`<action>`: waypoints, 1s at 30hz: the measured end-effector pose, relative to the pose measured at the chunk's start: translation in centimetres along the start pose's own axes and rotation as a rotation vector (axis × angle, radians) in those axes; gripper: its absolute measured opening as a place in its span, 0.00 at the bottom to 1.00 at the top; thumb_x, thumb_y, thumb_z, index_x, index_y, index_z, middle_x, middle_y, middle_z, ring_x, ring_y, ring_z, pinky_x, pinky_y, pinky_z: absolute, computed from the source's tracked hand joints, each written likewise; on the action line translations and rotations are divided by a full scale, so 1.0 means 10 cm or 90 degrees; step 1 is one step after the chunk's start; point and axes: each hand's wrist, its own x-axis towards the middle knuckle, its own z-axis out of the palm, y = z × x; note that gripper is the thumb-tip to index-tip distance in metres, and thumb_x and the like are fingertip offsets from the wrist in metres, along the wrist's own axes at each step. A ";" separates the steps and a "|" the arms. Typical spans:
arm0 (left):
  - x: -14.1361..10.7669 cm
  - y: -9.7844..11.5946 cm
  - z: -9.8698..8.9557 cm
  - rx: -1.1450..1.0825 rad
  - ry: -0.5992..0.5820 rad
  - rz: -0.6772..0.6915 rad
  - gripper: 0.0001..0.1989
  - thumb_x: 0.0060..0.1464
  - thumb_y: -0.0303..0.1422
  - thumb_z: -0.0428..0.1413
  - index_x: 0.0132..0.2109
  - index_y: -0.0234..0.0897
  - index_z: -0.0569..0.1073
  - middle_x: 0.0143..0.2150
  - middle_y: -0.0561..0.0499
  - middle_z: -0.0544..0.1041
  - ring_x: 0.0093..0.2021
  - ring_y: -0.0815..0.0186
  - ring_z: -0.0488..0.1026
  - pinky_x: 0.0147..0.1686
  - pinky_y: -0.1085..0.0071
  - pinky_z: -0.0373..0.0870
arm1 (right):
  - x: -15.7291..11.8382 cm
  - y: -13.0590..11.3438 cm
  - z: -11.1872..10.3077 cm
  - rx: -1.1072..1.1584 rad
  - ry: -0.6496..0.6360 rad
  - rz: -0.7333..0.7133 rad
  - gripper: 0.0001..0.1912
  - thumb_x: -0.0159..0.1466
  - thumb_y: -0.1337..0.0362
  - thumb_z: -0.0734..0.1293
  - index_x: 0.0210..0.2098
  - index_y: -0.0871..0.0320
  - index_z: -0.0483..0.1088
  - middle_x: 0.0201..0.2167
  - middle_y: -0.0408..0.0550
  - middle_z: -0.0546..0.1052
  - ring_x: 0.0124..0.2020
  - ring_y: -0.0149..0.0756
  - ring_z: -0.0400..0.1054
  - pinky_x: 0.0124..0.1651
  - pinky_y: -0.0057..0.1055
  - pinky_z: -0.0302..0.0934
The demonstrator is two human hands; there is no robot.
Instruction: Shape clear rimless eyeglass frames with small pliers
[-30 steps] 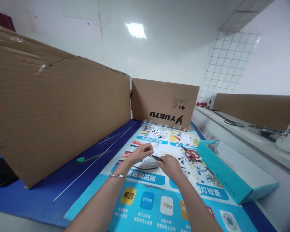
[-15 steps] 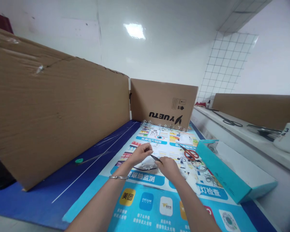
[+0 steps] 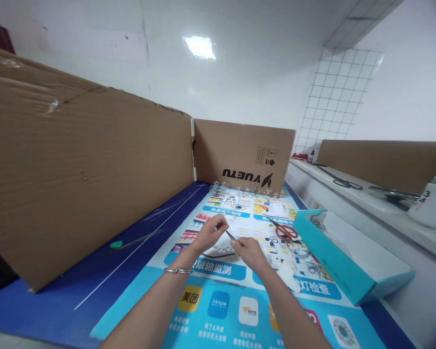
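Over the printed mat [image 3: 156,286], my left hand [image 3: 212,233] is closed in a pinch; what lies between its fingertips is too small to make out. My right hand [image 3: 250,251] grips dark pointed tweezers [image 3: 230,236], whose tip reaches toward the left fingertips. Beneath the hands lies a clear beaded piece [image 3: 221,251] on a white patch, partly hidden. Red-handled scissors [image 3: 286,232] rest to the right of the hands, beside a round clear container [image 3: 298,248]. A white fluffy bundle [image 3: 288,275] lies by my right forearm.
Tall cardboard [image 3: 94,165] walls off the left, and a printed cardboard panel [image 3: 243,152] the back. A teal box [image 3: 349,257] stands open at right. Black scissors [image 3: 347,184] lie on the white ledge [image 3: 385,206]. Clear beaded strands [image 3: 247,190] line the mat's far edge. A green item [image 3: 116,244] sits left.
The whole view has shifted slightly, moving the scene a little to the left. Both hands keep nearly the same pose, with the tweezers still between them.
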 end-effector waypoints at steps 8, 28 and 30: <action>0.01 -0.06 -0.03 -0.089 -0.016 -0.055 0.06 0.51 0.32 0.50 0.30 0.34 0.66 0.26 0.54 0.66 0.28 0.71 0.62 0.28 0.75 0.59 | 0.02 0.08 -0.04 -0.044 0.000 -0.017 0.20 0.60 0.50 0.56 0.26 0.58 0.69 0.24 0.43 0.71 0.27 0.29 0.62 0.27 0.23 0.45; 0.00 -0.10 0.00 -0.122 -0.041 -0.105 0.07 0.49 0.33 0.50 0.30 0.33 0.67 0.24 0.55 0.67 0.24 0.73 0.60 0.25 0.76 0.57 | -0.10 -0.10 -0.13 -0.258 0.118 -0.021 0.18 0.62 0.52 0.55 0.37 0.58 0.68 0.37 0.52 0.70 0.40 0.38 0.61 0.42 0.32 0.49; -0.01 -0.09 0.00 -0.122 -0.048 -0.111 0.07 0.49 0.34 0.50 0.30 0.33 0.67 0.24 0.55 0.67 0.24 0.73 0.61 0.25 0.77 0.57 | -0.10 -0.10 -0.13 -0.259 0.125 -0.021 0.18 0.62 0.52 0.55 0.37 0.58 0.68 0.36 0.52 0.70 0.40 0.38 0.61 0.42 0.33 0.49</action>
